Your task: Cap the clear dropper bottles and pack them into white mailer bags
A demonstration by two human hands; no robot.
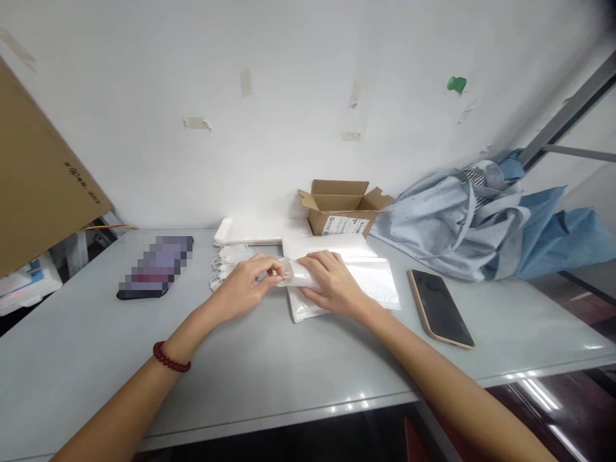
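My left hand is closed, thumb and fingertips pinched at the left end of a small translucent plastic bag. Over the bag's other end lies my right hand, fingers curled down on it. What the bag contains is too faint to make out. Beneath and beside my right hand are white padded mailers, loosely stacked. To the left, partly hidden by my left hand, several small white packets with thin loops lie in a row. Behind them sits a flat stack of white mailers.
An open cardboard box stands against the wall. Right of it are heaped blue-grey fabric bags. One phone lies at the right, another with a blurred screen at the left. A large carton leans in at far left.
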